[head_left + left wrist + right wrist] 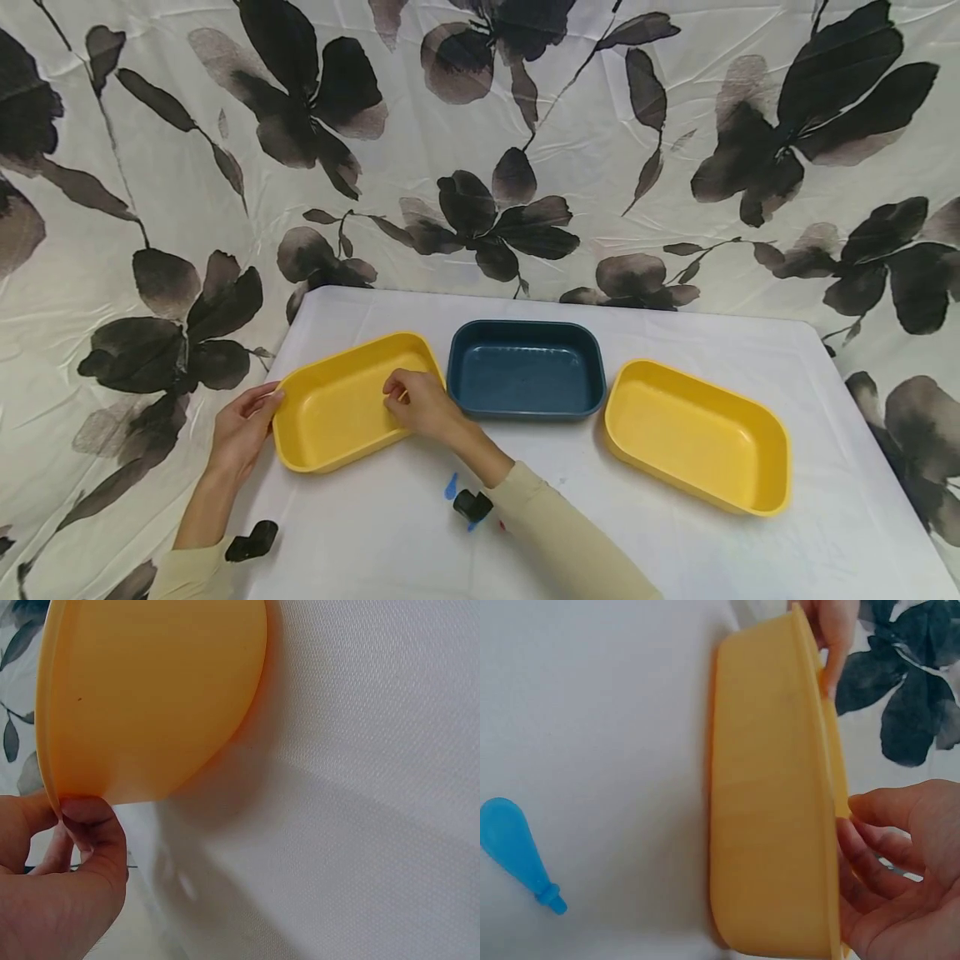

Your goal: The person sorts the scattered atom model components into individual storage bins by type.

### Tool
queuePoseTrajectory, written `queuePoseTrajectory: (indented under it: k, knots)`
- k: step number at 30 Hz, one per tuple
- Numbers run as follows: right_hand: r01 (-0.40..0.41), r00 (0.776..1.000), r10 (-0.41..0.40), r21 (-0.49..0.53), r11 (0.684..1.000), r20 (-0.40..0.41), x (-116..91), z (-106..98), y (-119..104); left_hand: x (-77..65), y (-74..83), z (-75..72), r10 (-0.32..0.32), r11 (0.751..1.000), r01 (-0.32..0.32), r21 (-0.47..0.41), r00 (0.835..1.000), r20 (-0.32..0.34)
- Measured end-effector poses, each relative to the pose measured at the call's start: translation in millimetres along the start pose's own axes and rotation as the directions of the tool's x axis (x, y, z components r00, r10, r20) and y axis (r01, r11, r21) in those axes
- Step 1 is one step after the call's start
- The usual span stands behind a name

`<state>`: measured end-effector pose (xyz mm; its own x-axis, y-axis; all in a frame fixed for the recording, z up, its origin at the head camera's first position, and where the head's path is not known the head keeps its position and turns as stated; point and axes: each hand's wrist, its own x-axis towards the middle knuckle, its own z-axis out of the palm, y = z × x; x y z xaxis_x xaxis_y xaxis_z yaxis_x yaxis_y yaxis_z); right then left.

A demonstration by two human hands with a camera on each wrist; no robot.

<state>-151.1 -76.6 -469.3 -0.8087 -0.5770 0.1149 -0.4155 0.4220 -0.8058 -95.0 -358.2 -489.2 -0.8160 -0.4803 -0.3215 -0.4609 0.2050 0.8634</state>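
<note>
A yellow tray point(337, 408) rests on the left of the white table. My left hand point(243, 429) grips its left end, with the rim point(46, 742) pinched between thumb and fingers. Over the right part of that tray is my right hand point(423, 404), its fingers loosely bent. In the right wrist view the fingers point(870, 862) dip behind the tray's near rim, so their tips are partly hidden. I see no object in that hand. A deflated blue balloon point(514, 844) lies on the cloth in front of the tray.
A dark blue tray point(525, 375) stands at the back middle, beside the left tray. A second yellow tray point(697, 437) is angled on the right. Beneath my right forearm show small blue and red bits point(502, 525). A floral cloth point(480, 167) hangs behind the table.
</note>
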Motion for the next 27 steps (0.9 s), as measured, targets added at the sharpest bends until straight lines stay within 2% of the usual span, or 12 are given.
queuePoseTrajectory:
  k: [6,15,27]
  knots:
    - [-0.024,1.0,0.025,0.082,0.996,-0.016,-10,-9,-1,-0.1,0.3,0.8,0.005,1.0,-0.005,0.002,1.0,-0.001]
    - [0.027,0.997,-0.014,0.176,0.984,-0.078,-25,-19,0,-1.0,1.2,1.8,-0.004,1.0,0.004,-0.011,1.0,0.005]
    - [-0.024,0.992,0.054,0.25,0.968,-0.116,-47,-35,7,-2.0,2.0,3.2,-0.03,1.0,0.029,-0.01,1.0,-0.006]
